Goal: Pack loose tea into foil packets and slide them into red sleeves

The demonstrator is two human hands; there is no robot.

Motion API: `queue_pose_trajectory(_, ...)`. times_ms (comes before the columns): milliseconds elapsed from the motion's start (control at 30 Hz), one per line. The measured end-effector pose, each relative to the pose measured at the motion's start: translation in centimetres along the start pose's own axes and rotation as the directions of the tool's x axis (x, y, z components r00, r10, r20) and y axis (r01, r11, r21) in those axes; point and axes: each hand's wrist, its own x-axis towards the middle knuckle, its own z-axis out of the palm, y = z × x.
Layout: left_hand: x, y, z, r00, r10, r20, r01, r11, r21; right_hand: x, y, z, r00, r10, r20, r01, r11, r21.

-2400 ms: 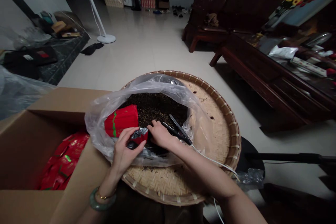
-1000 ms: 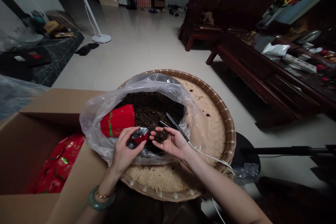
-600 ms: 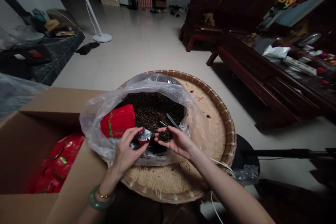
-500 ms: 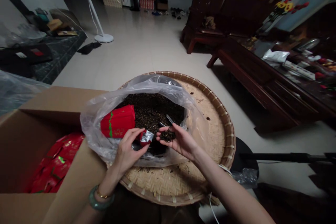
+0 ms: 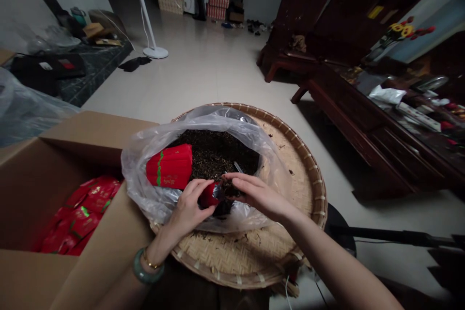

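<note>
Head view: above the plastic bag (image 5: 137, 169), your left hand (image 5: 189, 207) pinches a foil-lined red sachet (image 5: 208, 195), likely light, limp and best held by its sides, while your right hand (image 5: 260, 196) cups dried leaves (image 5: 231, 188) at the sachet's mouth

Dim light, pale floor (image 5: 210, 70), dark table (image 5: 363, 128), seemingly wooden

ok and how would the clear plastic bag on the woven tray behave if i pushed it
The clear plastic bag would probably crumple, as its rim looks thin and wrinkled. Its base may drag, since a broad mass of dark shreds lies inside. The red bundle inside might shift, with nothing visible fastening it.
</note>
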Motion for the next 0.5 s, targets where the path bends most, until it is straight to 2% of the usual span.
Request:
queue_pose_trajectory(100,-0.07,-0.18,0.2,1.0,-0.014,-0.002,0.014,1.0,-0.018,-0.23,-0.47,0.28,1.0,0.021,-0.007,-0.022,0.991,-0.134)
queue_pose_trajectory(267,-0.17,-0.44,0.47,0.999,-0.042,-0.007,0.042,0.999,-0.028,-0.29,-0.59,0.44,1.0,-0.026,-0.003,0.024,0.96,-0.28)
queue_pose_trajectory(500,-0.15,-0.59,0.76,0.998,-0.056,0.014,0.056,0.998,-0.018,-0.52,-0.57,0.72,0.998,-0.04,0.041,0.048,0.972,-0.23)
